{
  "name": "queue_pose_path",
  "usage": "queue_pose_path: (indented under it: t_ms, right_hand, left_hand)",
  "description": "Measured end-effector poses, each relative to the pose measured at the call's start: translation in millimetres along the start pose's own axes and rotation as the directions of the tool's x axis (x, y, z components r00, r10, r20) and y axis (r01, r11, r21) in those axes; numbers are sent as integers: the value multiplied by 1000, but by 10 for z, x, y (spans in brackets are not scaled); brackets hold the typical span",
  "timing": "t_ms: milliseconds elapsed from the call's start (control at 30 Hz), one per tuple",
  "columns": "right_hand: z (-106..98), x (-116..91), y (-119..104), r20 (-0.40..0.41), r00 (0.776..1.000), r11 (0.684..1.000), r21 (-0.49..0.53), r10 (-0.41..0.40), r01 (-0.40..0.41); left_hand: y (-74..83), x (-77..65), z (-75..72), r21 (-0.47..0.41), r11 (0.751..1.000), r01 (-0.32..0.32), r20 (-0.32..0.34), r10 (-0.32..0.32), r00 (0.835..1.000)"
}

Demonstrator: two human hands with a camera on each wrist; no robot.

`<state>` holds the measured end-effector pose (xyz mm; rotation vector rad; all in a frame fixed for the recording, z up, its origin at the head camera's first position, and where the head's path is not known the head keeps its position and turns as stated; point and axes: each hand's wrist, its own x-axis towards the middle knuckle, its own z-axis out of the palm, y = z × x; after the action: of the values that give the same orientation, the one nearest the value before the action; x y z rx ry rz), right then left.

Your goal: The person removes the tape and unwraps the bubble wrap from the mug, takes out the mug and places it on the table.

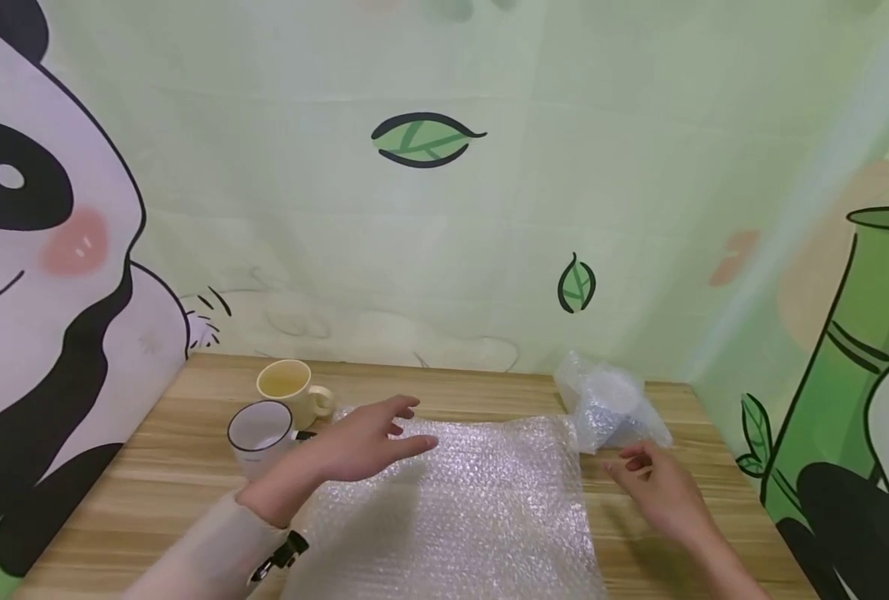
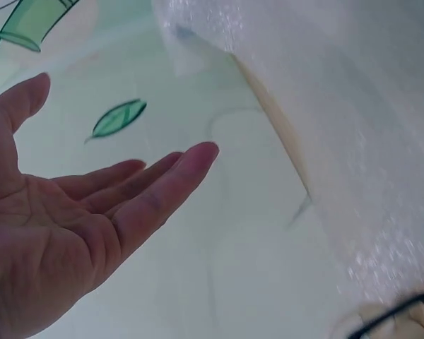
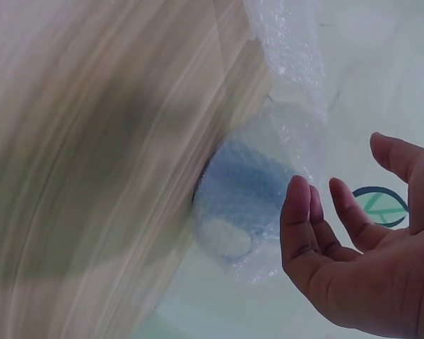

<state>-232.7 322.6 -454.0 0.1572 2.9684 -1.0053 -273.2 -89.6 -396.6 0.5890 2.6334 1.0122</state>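
Bubble wrap sheet (image 1: 459,500) is spread flat at table centre, the left hand (image 1: 365,442) hovering relaxed and empty at ten o'clock near the white mug (image 1: 259,431), the right hand (image 1: 657,483) loosely curled, holding nothing, by the wrapped bundle (image 1: 605,408) at two o'clock; judged between wrappings, a mug would be fetched next.

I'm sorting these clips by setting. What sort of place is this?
Probably a small packing corner at home or in a staged room: a wooden table against a panda-and-bamboo backdrop, with a bubble wrap sheet, a wrapped bundle and two mugs.
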Motion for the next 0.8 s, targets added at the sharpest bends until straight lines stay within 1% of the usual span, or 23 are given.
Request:
queue_pose_path:
  t_ms: [233,400,500,633,800]
  right_hand:
    - [-98,17,15,-52,999,999,40,7,-5]
    - [-157,25,9,-92,996,998,60,24,-19]
    - [-201,29,3,-109,993,997,70,47,-39]
    - [-263,39,-7,-129,990,996,68,60,-52]
    - [-302,61,-11,-160,984,995,82,72,-59]
  left_hand:
    - [193,255,217,-65,997,-33,11,33,999]
    - [338,397,341,-90,994,-54,45,58,997]
    - [435,479,404,-92,994,-67,54,72,996]
    - [563,586,480,-100,992,-79,53,85,995]
    - [694,725,569,-111,989,-100,26,104,994]
